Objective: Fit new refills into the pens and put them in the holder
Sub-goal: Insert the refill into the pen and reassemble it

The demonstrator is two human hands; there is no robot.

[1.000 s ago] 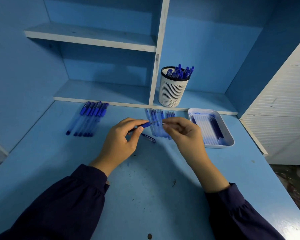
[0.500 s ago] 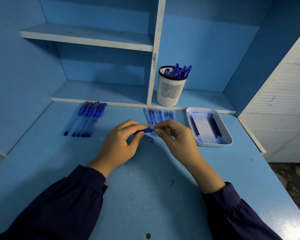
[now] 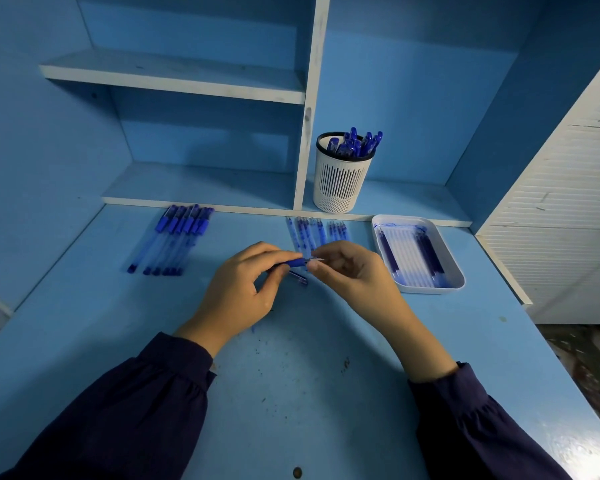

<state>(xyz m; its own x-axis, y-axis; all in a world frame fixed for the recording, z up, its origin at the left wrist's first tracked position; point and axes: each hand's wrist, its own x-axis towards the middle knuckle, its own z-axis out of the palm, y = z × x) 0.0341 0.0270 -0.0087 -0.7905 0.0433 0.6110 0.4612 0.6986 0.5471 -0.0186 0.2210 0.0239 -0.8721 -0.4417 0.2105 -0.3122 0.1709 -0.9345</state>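
The left hand (image 3: 236, 292) curls its fingers round the slim pen with a dark blue grip (image 3: 293, 262), steadying it just above the blue counter (image 3: 291, 393) so the right hand (image 3: 354, 275), pinching its tip end, can seemingly seat the refill, well short of the white slotted holder (image 3: 342, 178).

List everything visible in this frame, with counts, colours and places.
pen holder: one, white, on the low shelf, right compartment
pens in holder: several, blue, upright
capped pens: about six, blue caps, rowed on the desk, left
clear barrels: several, bluish, beyond the hands
tray: one, white, desk's right, holding refills
loose piece: one, dark blue, below the held pen
pen: one, blue, between both hands
left hand: grips the pen
right hand: pinches its tip
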